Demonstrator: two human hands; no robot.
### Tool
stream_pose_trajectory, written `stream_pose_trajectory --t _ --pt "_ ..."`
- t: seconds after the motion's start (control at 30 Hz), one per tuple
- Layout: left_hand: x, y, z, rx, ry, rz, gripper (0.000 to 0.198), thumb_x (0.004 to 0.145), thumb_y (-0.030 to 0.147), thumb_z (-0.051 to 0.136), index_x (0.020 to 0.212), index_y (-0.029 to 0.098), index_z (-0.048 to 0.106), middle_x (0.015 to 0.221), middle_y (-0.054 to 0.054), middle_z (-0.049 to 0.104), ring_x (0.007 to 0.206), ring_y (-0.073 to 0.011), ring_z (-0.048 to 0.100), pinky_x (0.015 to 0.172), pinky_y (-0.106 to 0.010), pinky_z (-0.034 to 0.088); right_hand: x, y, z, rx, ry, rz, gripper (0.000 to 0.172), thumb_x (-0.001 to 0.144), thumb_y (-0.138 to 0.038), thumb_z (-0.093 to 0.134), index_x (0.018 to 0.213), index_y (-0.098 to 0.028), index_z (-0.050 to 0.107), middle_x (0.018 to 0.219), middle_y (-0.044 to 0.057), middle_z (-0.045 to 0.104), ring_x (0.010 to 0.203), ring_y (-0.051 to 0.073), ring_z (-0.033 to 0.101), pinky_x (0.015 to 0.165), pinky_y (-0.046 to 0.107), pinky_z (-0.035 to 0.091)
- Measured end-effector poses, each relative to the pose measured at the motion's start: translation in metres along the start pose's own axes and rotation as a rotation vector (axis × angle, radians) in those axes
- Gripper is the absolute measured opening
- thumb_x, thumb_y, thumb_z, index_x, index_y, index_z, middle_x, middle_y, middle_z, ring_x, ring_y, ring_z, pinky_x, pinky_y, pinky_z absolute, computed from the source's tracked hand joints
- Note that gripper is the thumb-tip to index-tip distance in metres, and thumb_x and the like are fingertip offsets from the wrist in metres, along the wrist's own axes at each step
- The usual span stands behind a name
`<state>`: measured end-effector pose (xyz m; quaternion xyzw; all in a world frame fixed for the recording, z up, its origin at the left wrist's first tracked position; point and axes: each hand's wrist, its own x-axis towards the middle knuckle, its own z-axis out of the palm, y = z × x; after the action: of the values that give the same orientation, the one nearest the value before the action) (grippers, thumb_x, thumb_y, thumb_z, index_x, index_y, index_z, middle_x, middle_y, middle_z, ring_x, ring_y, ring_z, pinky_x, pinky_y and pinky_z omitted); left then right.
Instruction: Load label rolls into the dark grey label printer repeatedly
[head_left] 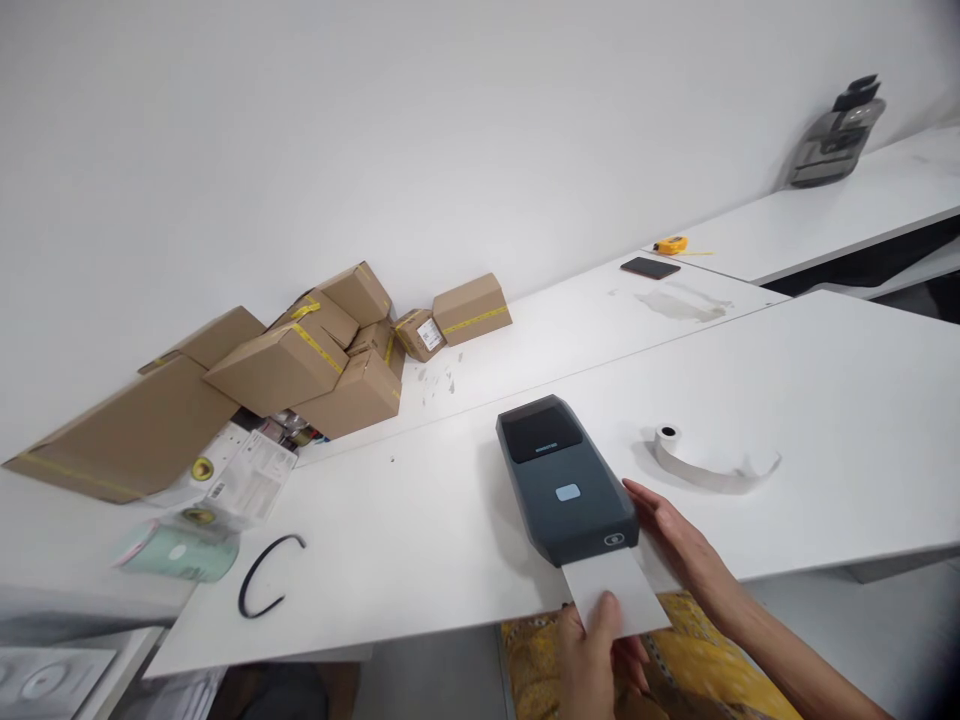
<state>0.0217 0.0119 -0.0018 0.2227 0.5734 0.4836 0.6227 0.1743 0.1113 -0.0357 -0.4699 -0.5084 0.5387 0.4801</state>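
our left hand (589, 662) pinches white paper (637, 588), thumb on top. the paper pokes out of a dark machine (564, 482) near the edge of the white surface (405, 550). our right hand (679, 535) is open, fingers straight along the machine's side; we can't tell if they touch. near it lies a curly paper roll (694, 470). farther off we see brown boxes (289, 362), a black hoop (247, 580) and a yellow tape measure (673, 245).

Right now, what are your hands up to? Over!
Left hand pinching white paper. Right hand open alongside dark printer. Paper roll lying off to the right.
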Motion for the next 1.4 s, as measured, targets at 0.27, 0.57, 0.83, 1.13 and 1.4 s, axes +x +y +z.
stream_pose_trajectory --t 0.27,0.57,0.83,1.13,1.4 --pt "0.004 -0.007 -0.003 0.073 -0.011 0.015 0.074 0.061 0.09 0.064 0.071 0.017 0.059 0.051 0.001 0.055 0.038 -0.0081 0.044 0.041 -0.022 0.032 -0.005 -0.022 0.004 -0.077 0.031 0.025 0.054 0.1 -0.061 0.04 0.147 -0.037 0.046 0.154 0.005 0.052 0.137 0.03 0.055 0.113 0.053 0.046" --pt "-0.002 0.027 -0.061 0.478 -0.254 0.097 0.047 0.073 0.058 0.076 0.086 0.014 0.073 0.076 -0.005 0.068 0.067 -0.0148 0.055 0.065 -0.027 0.042 0.016 -0.078 0.023 -0.818 -0.051 -0.911 0.031 0.1 -0.035 0.05 0.127 -0.035 0.064 0.161 0.002 0.04 0.148 0.033 0.033 0.117 0.057 0.026" --pt "0.007 0.061 -0.074 0.303 0.106 0.253 0.054 0.079 0.069 0.068 0.085 0.016 0.07 0.085 -0.007 0.071 0.071 -0.0161 0.063 0.065 -0.026 0.048 0.019 -0.074 0.029 -0.998 -0.001 -0.942 0.031 0.096 -0.035 0.056 0.126 -0.036 0.064 0.15 0.002 0.057 0.145 0.031 0.04 0.119 0.054 0.02" --pt "0.008 0.066 -0.056 0.282 0.257 0.371 0.059 0.082 0.069 0.065 0.11 0.018 0.071 0.114 -0.014 0.072 0.102 -0.0258 0.067 0.081 -0.032 0.055 0.021 -0.071 0.031 -0.963 -0.003 -0.924 0.029 0.096 -0.037 0.059 0.124 -0.036 0.066 0.148 0.002 0.058 0.145 0.033 0.042 0.119 0.057 0.02" --pt "-0.003 0.069 -0.038 0.273 0.179 0.469 0.07 0.095 0.065 0.05 0.154 0.029 0.045 0.167 -0.003 0.032 0.155 -0.0266 0.027 0.124 -0.036 0.033 0.001 -0.054 0.016 -0.481 0.018 -0.358 0.056 0.102 -0.051 0.04 0.156 -0.044 0.033 0.165 -0.001 0.035 0.151 0.034 0.034 0.115 0.058 0.042"
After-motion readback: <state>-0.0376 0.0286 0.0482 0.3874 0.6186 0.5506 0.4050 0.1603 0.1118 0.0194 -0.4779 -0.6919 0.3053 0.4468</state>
